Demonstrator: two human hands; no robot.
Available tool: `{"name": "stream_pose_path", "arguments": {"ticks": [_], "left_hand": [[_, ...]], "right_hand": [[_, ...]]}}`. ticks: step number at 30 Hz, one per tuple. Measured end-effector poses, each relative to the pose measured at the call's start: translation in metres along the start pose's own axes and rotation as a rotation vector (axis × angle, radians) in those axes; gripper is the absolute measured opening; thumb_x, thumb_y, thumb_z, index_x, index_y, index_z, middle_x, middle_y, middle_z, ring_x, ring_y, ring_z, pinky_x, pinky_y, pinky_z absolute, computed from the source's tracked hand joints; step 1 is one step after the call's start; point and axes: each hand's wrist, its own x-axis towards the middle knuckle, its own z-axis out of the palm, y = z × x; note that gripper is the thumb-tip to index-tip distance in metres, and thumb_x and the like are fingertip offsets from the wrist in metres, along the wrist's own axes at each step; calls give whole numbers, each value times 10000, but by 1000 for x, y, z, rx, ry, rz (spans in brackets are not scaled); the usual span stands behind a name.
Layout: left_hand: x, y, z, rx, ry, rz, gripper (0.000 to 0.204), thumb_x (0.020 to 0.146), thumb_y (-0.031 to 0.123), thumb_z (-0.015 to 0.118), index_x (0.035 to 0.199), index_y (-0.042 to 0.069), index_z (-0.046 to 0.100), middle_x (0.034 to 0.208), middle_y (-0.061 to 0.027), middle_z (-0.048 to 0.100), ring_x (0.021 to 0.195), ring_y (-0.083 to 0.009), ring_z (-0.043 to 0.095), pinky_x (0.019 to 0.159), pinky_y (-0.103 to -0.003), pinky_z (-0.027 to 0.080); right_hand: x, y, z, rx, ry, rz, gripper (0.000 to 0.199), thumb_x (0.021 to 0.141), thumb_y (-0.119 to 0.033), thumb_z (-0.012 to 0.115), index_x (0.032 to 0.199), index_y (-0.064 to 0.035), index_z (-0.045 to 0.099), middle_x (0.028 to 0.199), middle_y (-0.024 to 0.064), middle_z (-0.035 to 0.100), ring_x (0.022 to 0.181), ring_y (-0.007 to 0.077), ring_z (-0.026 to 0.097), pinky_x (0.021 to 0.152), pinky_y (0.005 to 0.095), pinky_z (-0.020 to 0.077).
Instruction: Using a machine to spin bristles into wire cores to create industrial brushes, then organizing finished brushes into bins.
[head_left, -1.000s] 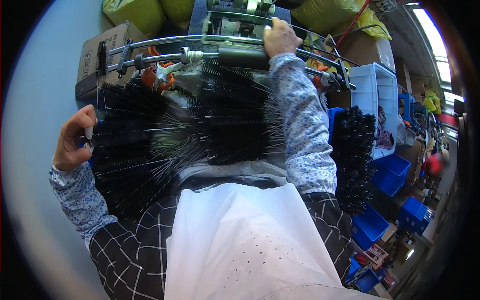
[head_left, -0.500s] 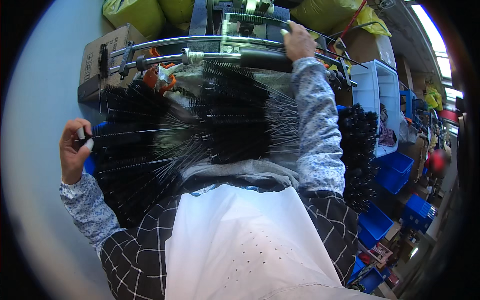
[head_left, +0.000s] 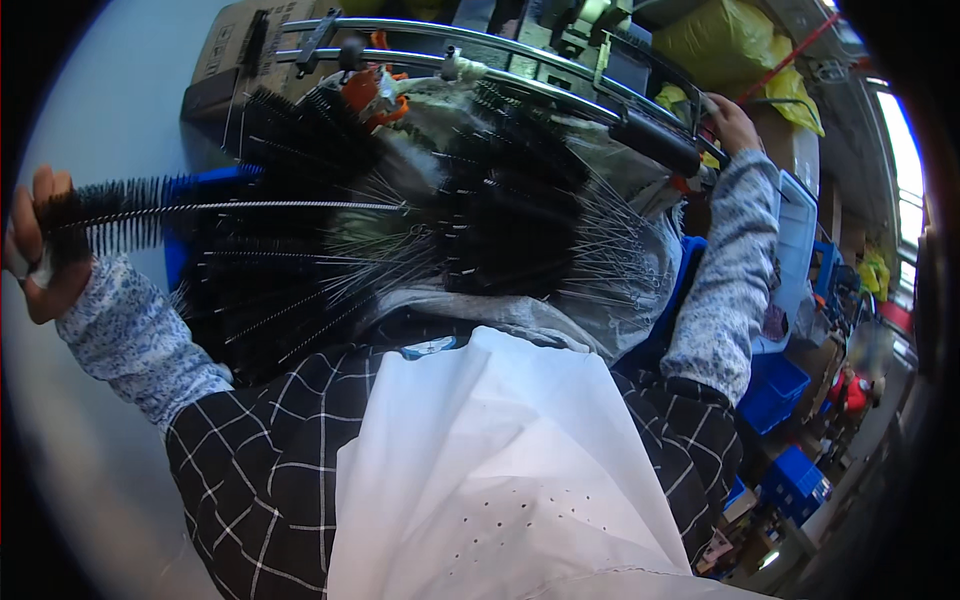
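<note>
Out at the far left, my left hand [head_left: 45, 240] closes on the bristle end of a black twisted-wire brush [head_left: 125, 212]. Its bare wire stem points right, across the other brushes. Under it lies a pile of similar brushes [head_left: 270, 290], and a second bundle [head_left: 515, 230] rests in the middle with its wire ends to the right. At the back right, my right hand [head_left: 735, 125] is at the end of a machine [head_left: 500, 75] with two steel rods. Its fingers curl by a dark metal frame and are partly hidden. A black cylindrical sleeve [head_left: 655, 140] is just left of it.
A cardboard box [head_left: 225, 55] stands at the back left beside a pale wall. Orange clips [head_left: 375, 95] hang under the rods. Yellow sacks [head_left: 715, 45] sit behind the machine. Pale blue [head_left: 795, 220] and dark blue bins [head_left: 775, 390] stand at the right. Grey sheeting [head_left: 640, 280] lies beneath the brushes.
My left hand has moved outward to the left, drawing the brush off the pile. My right hand appears farther right, by the machine's end. The whole view has shifted and turned.
</note>
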Motion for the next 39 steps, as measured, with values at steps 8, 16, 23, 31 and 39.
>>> {"name": "stream_pose_path", "arguments": {"ticks": [8,16,23,31,39], "left_hand": [[12,4,40,-494,-736,16,121,742,24,495,815,91,426,836,-57,452,752,-137,435,613,-259,356],[-43,118,156,-1023,-934,352,386,628,-20,560,960,54,377,970,-120,416,804,-162,450,659,-256,405],[-41,45,66,-108,-1471,-197,644,573,78,674,1120,33,338,1082,-137,425,1051,-276,421,901,-321,323],[-70,23,17,67,-1569,-620,384,599,40,600,947,45,439,836,-109,477,821,-225,478,755,-282,371],[-56,-11,-9,-534,-996,-712,279,609,76,552,866,55,444,789,-17,428,683,-108,425,637,-207,345]], "right_hand": [[-114,-106,-75,561,-466,-297,461,824,-224,503,1229,-55,361,1119,100,474,1020,182,458,863,282,366],[-163,-258,-24,783,-385,-654,383,807,-215,525,1127,-33,422,959,153,542,875,228,532,759,315,433],[-70,-141,25,-224,524,-186,271,784,-222,514,1048,-163,542,851,52,584,751,214,527,677,341,410],[-41,-135,36,-290,357,-8,326,773,-311,489,1090,-241,518,891,-13,568,890,196,469,774,370,328],[-19,-122,44,-292,310,-121,323,821,-288,435,1143,-281,461,966,6,541,954,191,443,809,395,299]]}}
